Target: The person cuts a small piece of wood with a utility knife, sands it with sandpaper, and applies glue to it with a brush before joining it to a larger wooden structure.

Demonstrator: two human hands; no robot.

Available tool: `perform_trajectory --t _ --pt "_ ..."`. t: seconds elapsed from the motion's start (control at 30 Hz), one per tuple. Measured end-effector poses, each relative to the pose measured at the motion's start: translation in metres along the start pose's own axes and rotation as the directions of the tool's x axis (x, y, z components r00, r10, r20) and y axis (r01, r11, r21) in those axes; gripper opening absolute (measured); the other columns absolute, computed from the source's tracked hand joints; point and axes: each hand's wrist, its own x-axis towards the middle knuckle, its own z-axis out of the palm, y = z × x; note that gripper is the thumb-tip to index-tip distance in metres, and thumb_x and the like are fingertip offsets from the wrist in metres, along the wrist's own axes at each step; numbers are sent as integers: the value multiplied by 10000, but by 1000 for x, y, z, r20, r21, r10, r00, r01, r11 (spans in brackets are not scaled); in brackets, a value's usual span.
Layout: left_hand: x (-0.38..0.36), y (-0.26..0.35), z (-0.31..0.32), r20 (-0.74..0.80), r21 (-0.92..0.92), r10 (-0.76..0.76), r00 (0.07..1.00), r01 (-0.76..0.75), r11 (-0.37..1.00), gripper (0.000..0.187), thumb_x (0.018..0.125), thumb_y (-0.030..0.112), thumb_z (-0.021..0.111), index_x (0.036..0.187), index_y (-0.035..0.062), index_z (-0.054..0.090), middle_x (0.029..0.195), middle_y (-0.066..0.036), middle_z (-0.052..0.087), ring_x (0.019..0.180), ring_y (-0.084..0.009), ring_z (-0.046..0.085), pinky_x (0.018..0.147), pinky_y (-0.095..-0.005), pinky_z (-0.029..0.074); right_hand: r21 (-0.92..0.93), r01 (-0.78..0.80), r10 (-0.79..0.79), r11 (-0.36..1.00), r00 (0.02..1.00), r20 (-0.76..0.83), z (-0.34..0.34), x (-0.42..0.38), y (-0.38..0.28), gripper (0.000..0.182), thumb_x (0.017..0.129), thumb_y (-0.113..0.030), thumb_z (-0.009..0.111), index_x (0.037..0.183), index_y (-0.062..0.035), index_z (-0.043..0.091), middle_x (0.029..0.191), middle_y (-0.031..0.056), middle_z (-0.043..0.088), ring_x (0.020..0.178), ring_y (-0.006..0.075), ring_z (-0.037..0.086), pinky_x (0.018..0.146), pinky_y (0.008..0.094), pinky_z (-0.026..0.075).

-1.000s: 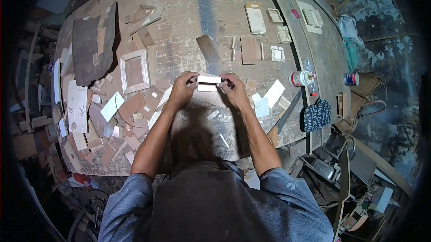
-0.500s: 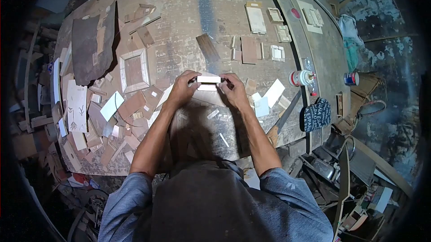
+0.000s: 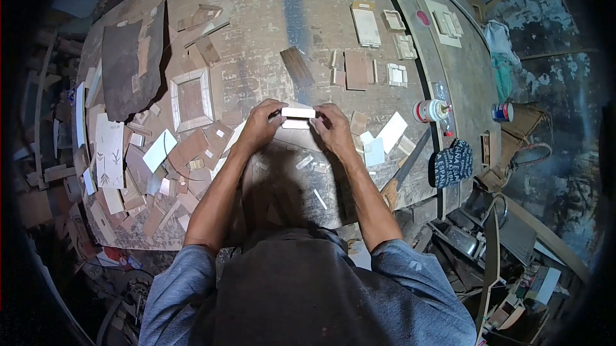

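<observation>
Grip closed at both ends, the left hand (image 3: 260, 128) and right hand (image 3: 335, 131) hold a small pale block-like piece (image 3: 298, 113) over the bench (image 3: 256, 38), apparently to keep it level and steady.

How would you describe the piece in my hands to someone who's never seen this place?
Start at the large worn worktable and follow its blue-grey stripe toward you. Near the stripe's visible end, between your left hand and right hand, is the small pale piece. Unlike the loose scraps around it, this one is held at both ends.
</observation>
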Motion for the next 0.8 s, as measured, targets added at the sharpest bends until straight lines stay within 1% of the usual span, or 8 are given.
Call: perform_trajectory --t 0.13,0.33,0.4,0.5,0.7,0.8 --pt "1 6 -4 20 -8 -24 1000 24 1000 328 848 -6 706 1170 -56 676 1152 -189 679 1079 -316 658 970 -369 499 -14 8 -8 1000 1000 2 0 1 1 306 850 -28 724 1147 31 678 1082 173 659 860 278 665 790 359 541" --pt "3 2 -4 20 -1 48 999 -48 999 304 843 -4 709 1142 -59 685 1142 -190 681 1082 -332 652 974 -377 496 -9 4 -4 1000 1000 -6 -3 2 -10 339 841 -27 730 1172 24 677 1041 165 652 840 276 647 766 361 531" --pt "3 -1 -4 17 -3 50 999 -50 999 299 840 -4 710 1134 -57 689 1144 -191 680 1084 -335 651 977 -381 496 8 14 -14 1000 1000 3 -4 3 -13 350 839 -26 730 1181 20 678 1028 162 649 836 276 641 765 361 527" --pt "4 0 -4 20 9 61 998 -61 998 302 834 -7 710 1132 -54 692 1145 -193 679 1088 -337 649 981 -386 495 -24 49 -49 999 999 23 -3 4 -9 341 836 -21 729 1171 19 686 1024 160 650 842 275 644 773 359 524" --pt "4 1 -4 19 8 56 998 -56 998 316 825 -17 712 1139 -54 692 1145 -194 677 1085 -339 650 983 -389 494 1 13 -13 1000 999 43 -4 6 -7 308 844 -40 725 1145 21 705 1030 161 653 845 275 648 778 354 522" --pt "4 1 -4 14 7 54 998 -54 999 317 827 -16 715 1141 -58 692 1146 -196 677 1082 -342 652 980 -386 495 5 37 -37 999 998 46 -4 8 -7 307 846 -42 721 1145 23 708 1039 160 658 847 271 651 777 350 523"
